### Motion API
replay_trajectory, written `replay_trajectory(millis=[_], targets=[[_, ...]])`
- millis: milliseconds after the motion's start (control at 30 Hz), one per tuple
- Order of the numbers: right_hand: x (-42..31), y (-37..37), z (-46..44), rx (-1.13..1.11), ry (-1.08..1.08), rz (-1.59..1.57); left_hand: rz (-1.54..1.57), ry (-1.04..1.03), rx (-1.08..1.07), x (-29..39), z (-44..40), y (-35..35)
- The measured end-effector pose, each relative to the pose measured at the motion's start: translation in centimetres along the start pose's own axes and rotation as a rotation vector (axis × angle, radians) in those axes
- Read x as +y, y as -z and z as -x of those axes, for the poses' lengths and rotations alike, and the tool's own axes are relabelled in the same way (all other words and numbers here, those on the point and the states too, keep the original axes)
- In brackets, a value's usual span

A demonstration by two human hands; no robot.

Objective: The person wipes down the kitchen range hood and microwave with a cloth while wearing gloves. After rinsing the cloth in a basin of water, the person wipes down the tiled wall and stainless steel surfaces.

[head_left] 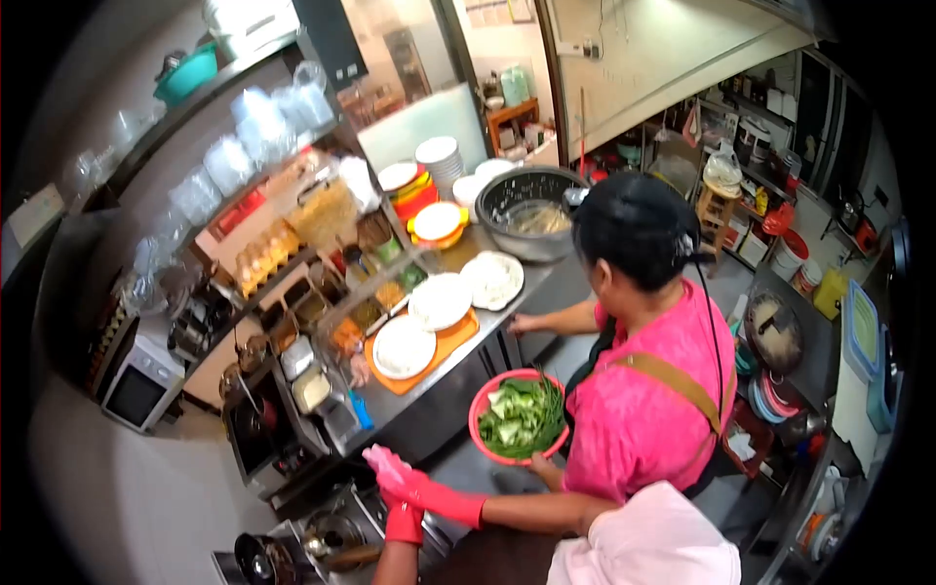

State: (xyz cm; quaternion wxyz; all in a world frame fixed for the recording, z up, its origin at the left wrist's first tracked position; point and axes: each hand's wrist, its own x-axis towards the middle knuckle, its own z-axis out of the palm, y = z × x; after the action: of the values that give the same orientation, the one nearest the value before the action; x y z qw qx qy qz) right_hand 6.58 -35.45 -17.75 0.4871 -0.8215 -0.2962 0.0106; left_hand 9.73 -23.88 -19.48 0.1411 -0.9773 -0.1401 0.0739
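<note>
At the lower middle, my left hand (403,519) and my right hand (421,489) wear pink-red rubber gloves. They touch and overlap, the right glove crossing over the left one. Their fingers are blurred and partly hidden by each other, and no held object can be made out. Just beyond them is the steel counter's edge with a blue-handled item (362,409). A co-worker in a pink top (648,390) stands to the right, one hand at a pink basin (476,429) of leafy greens (520,417), the other by the counter.
Plates of white food (404,347) stand on the counter, one on an orange board (455,346). Behind are a large dark pot (531,190), stacked plates (438,154) and trays of ingredients. Pans (333,534) lie below my hands. A microwave (138,385) stands at left.
</note>
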Motion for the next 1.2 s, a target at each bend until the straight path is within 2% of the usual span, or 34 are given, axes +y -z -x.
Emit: replay_trajectory(millis=[33, 67, 133, 200, 233, 333, 400, 467, 500, 533, 600, 700, 800, 867, 933, 1000, 1033, 1133, 1167, 1200], targets=[[-0.5, -0.5, 0.8, 0.006, -0.042, -0.176, -0.893, -0.086, 0.194, 0.1, 2.1, 0.8], [-0.8, -1.0, 0.8, 0.017, -0.076, -0.354, -1.128, -0.144, 0.243, 0.2, 3.1, 1.0], [-1.0, -3.0, 0.3, 0.05, -0.129, -0.763, -1.257, -0.211, 0.251, -0.4, 4.9, 0.7], [-0.5, -5.6, -0.5, 0.043, -0.148, -1.125, -1.034, -0.177, 0.206, -1.0, 6.4, 0.2], [-3.1, -3.1, 0.5, 0.018, -0.294, -1.079, -0.472, -0.077, 0.137, -1.8, 7.1, -1.2], [-2.6, -3.9, 1.5, -0.156, -0.622, -1.158, 1.209, 0.223, -0.102, -4.1, 9.6, -5.2], [-1.3, -5.1, 2.6, -0.209, -0.689, -1.28, 1.742, 0.29, -0.162, -4.4, 10.2, -6.5], [-5.5, -0.9, 3.0, -0.161, -0.635, -1.391, 1.693, 0.215, -0.084, -4.4, 11.3, -4.7], [-5.1, -0.6, 3.0, -0.182, -0.666, -1.401, 1.753, 0.129, -0.068, -4.2, 11.4, -4.5], [-4.8, -0.2, 3.0, -0.202, -0.697, -1.411, 1.78, 0.156, -0.094, -3.9, 11.1, -4.4], [-5.1, 0.2, 2.6, -0.06, -0.645, -1.349, 1.825, 0.196, -0.152, -3.1, 10.1, -3.7], [-5.4, 2.6, 2.5, -0.053, -0.646, -1.35, 1.923, 0.125, -0.342, -2.4, 8.4, -2.2], [-6.9, 5.5, 2.8, 0.04, -0.716, -1.418, 1.884, 0.058, -0.491, -2.1, 7.8, 3.2], [-3.9, 4.6, 3.7, 0.11, -0.651, -1.495, 1.812, -0.123, -0.355, -1.1, 7.1, 2.6], [-2.8, 5.2, 4.5, 0.197, -0.611, -1.546, 1.761, -0.244, -0.373, -0.3, 6.9, 3.9], [-1.9, 6.0, 5.8, 0.262, -0.714, -1.619, 1.705, -0.363, -0.388, 0.0, 7.3, 5.7], [-1.9, 6.6, 6.1, 0.302, -0.762, -1.657, 1.706, -0.394, -0.447, -0.8, 8.2, 9.6], [-2.3, 9.0, 8.0, 0.317, -0.687, -1.783, 1.495, -0.468, -0.217, 0.7, 7.1, 7.2], [-1.6, 9.0, 8.7, 0.339, -0.646, -1.787, 1.482, -0.395, -0.193, 1.8, 6.0, 5.3], [-0.2, 8.4, 8.8, 0.355, -0.608, -1.788, 1.503, -0.417, -0.166, 1.7, 7.0, 7.5]])
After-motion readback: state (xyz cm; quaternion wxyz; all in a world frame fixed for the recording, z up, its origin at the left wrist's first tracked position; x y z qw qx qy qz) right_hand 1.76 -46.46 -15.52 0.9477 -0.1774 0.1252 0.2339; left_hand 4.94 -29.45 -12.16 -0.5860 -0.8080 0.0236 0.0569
